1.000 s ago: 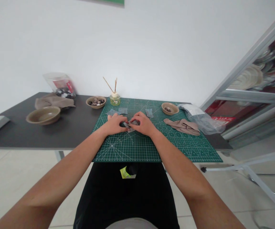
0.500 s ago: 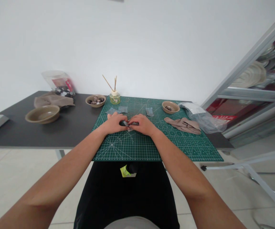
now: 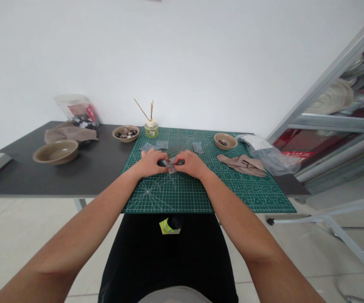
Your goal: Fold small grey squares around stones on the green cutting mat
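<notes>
Between my two hands is a small translucent plastic bag [image 3: 170, 165], held low over the green cutting mat [image 3: 182, 198]. My left hand [image 3: 153, 163] pinches its left side with closed fingers. On the right side, my right hand [image 3: 191, 164] grips it between thumb and fingertips. Whatever the bag contains is too small to make out. Beyond my left hand lie two more flat plastic bags, one of them [image 3: 162, 145] fully in view and the other partly behind my fingers. A third bag [image 3: 197, 147] lies past my right hand.
A bowl of stones [image 3: 126, 133] and a reed diffuser [image 3: 151, 128] stand at the back. To the left are a tan bowl [image 3: 56, 152], a brown cloth [image 3: 70, 132] and a clear container [image 3: 77, 111]. On the right are another bowl [image 3: 225, 142], a cloth [image 3: 243, 164] and a plastic bag [image 3: 268, 155].
The small bag between my fingers shows more of its surface now, spread flatter. My right fingers have shifted slightly on it; both arms stay in nearly the same place.
</notes>
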`<state>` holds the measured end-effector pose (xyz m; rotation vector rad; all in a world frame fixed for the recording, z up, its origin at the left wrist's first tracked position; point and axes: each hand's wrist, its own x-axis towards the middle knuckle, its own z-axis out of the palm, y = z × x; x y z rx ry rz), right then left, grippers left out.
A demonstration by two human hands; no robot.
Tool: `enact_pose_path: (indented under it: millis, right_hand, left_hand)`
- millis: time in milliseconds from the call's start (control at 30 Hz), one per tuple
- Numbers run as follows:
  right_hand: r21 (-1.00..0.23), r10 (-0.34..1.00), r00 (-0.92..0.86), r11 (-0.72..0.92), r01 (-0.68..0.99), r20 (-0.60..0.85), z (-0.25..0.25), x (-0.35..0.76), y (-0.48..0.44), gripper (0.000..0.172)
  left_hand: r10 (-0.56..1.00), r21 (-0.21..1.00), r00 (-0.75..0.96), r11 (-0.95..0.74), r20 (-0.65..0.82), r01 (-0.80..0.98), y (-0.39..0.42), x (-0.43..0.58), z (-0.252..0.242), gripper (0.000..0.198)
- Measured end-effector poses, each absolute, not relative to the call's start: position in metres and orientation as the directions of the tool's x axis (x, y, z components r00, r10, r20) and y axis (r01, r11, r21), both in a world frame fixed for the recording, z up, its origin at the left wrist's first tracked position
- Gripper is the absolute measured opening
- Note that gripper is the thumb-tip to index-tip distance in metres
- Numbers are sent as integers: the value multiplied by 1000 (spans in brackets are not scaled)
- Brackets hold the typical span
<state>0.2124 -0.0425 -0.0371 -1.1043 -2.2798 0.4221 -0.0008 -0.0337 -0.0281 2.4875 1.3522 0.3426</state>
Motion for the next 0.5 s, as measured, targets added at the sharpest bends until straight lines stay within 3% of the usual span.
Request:
enact_pose_path:
  millis: [267, 500]
  right_hand:
    - [-521, 763, -578, 632, 573, 289, -38, 213, -43, 4]
    - [-463, 805, -487, 593, 659, 339, -43, 212, -38, 8]
  left_hand:
    - [839, 346, 540, -527, 66, 776, -35, -1, -27, 39]
    - [840, 355, 539, -524, 66, 774, -33, -2, -29, 39]
